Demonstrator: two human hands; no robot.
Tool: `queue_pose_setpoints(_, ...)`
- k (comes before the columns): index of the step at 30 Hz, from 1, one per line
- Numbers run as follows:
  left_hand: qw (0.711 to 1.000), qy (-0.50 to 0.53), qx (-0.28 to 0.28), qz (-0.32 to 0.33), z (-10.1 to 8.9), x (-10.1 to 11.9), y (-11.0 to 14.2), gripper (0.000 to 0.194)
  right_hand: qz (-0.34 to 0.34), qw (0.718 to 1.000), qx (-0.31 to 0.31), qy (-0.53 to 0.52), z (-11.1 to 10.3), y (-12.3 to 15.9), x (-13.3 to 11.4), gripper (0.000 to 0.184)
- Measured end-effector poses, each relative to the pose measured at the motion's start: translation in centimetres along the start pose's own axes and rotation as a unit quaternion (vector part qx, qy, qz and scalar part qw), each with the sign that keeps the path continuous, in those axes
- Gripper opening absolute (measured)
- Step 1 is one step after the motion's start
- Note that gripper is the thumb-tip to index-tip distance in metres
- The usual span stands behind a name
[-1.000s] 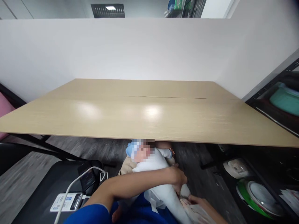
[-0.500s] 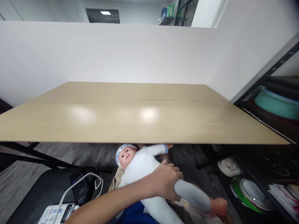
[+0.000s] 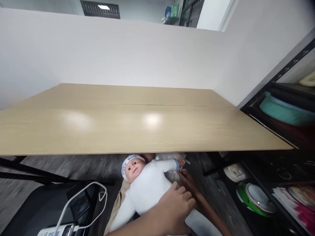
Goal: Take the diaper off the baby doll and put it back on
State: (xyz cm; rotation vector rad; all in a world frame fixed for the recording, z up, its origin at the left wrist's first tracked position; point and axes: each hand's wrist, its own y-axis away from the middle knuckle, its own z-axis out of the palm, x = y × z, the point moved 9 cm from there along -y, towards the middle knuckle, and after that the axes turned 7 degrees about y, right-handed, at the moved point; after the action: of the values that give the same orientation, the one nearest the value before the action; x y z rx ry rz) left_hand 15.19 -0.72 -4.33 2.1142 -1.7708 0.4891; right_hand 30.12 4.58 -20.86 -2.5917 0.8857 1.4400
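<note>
A baby doll (image 3: 147, 186) in a white suit and a white cap with blue letters lies face up below the front edge of the wooden table (image 3: 137, 124). My left hand (image 3: 176, 208) is closed over the doll's hip and upper leg. My right hand (image 3: 187, 178) reaches in from the lower right, fingers stretched out beside the doll's blue-cuffed arm, and holds nothing that I can see. A white crumpled thing (image 3: 169, 156) lies just beyond the doll's hand, partly hidden under the table edge.
A black metal shelf (image 3: 270, 82) on the right holds a teal basin (image 3: 285, 109), a white cooker (image 3: 235, 171) and a green-rimmed lid (image 3: 257, 198). At the lower left a white cable (image 3: 81, 196) runs over a black seat. A white partition stands behind the table.
The doll has slid further out and lies flatter. My left hand moved down its body to the hip. My right hand came up from the doll's foot to beside its arm.
</note>
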Motion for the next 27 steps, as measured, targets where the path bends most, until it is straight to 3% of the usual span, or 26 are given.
queue_pose_setpoints(3, 0.999, -0.037, 0.002, -0.001, 1.6, -0.3, 0.0, 0.058, 0.012, 0.999, 0.030, -0.006, -0.2, -1.4, 1.4, 0.045)
queue_pose_setpoints(7, 0.998, -0.056, 0.007, -0.007, 1.8, -0.7, -0.1, 0.058, -0.029, 0.995, 0.092, -0.010, -4.6, -0.5, 1.7, 0.057)
queue_pose_setpoints(9, 0.998, -0.068, 0.006, -0.002, 1.7, -0.7, -0.3, 0.057, -0.071, 0.992, 0.105, -0.007, -6.7, 0.5, 0.5, 0.062)
queue_pose_setpoints(12, 0.997, -0.079, 0.009, 0.011, 1.9, -0.4, -0.4, 0.051, -0.220, 0.971, 0.076, 0.047, -7.8, 2.0, -4.9, 0.063)
queue_pose_setpoints(15, 0.994, -0.101, 0.047, 0.015, 2.1, 0.0, -0.4, 0.037, -0.372, 0.914, -0.041, 0.154, -4.6, 3.2, -11.8, 0.063)
queue_pose_setpoints(17, 0.988, -0.125, 0.092, 0.013, 2.1, 0.2, -0.2, 0.023, -0.383, 0.885, -0.129, 0.230, -1.5, 3.2, -15.1, 0.059)
queue_pose_setpoints(19, 0.980, -0.145, 0.136, 0.009, 1.9, 0.2, 0.1, 0.015, -0.366, 0.857, -0.197, 0.306, 1.6, 3.0, -17.5, 0.041)
queue_pose_setpoints(23, 0.969, -0.167, 0.180, -0.026, 0.9, -0.4, 0.9, 0.021, -0.393, 0.824, -0.232, 0.335, 5.7, 4.4, -22.6, 0.022)
queue_pose_setpoints(27, 0.964, -0.154, 0.210, -0.045, -0.8, 0.7, 3.7, 0.019, -0.422, 0.816, -0.232, 0.320, 6.4, 7.4, -25.8, 0.029)
